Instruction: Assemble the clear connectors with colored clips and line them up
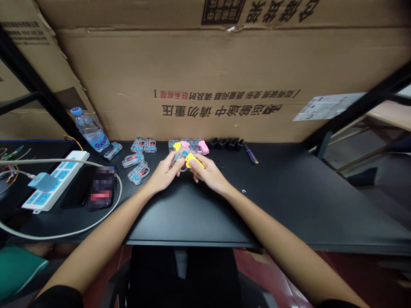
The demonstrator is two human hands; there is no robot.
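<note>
Both my hands meet above the black table, a little in front of the cardboard. My left hand [164,174] is closed on a clear plastic device [182,153] with a red part inside. Pinched in my right hand [208,174] is a yellow piece [195,161], held against the right side of the clear device. Behind my hands stands a row of clear devices with yellow and pink pieces [203,147]. Several similar clear devices [139,172] lie to the left of my left hand. My fingers partly cover what they hold.
Black parts [227,143] and a screwdriver [251,155] lie toward the back right. On the left are a water bottle [91,130], a white power strip [54,184], a phone [101,188] and a looping white cable [121,192]. A large cardboard sheet [208,64] stands along the back edge.
</note>
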